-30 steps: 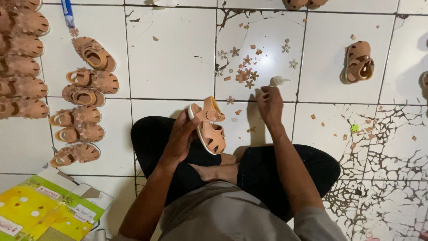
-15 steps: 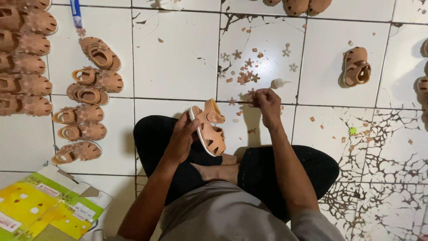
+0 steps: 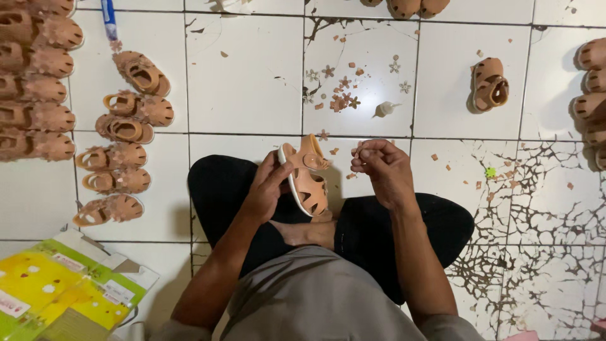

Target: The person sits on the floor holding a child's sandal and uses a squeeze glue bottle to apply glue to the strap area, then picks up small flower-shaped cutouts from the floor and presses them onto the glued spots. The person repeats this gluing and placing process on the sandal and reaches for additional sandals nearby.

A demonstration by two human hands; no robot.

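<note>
I sit cross-legged on a white tiled floor. My left hand (image 3: 268, 189) holds a small tan child's sandal (image 3: 306, 177) above my lap, sole side toward the hand. Just right of the sandal's strap, my right hand (image 3: 382, 167) has its fingertips pinched on a small flower-shaped piece (image 3: 358, 150). On the tile beyond lie several loose flower pieces (image 3: 338, 95) and a small white glue bottle (image 3: 384, 109).
Rows of tan sandals (image 3: 120, 126) line the floor at my left, with more at the far left edge (image 3: 35, 82). A single sandal (image 3: 489, 85) lies at upper right, others along the right edge (image 3: 590, 95). A yellow-green cardboard box (image 3: 57, 293) sits lower left. A blue pen (image 3: 109, 19) lies at the top left.
My right hand has drawn back from the scattered pieces on the floor toward the sandal, now pinching a small piece. My left hand has kept the sandal steady.
</note>
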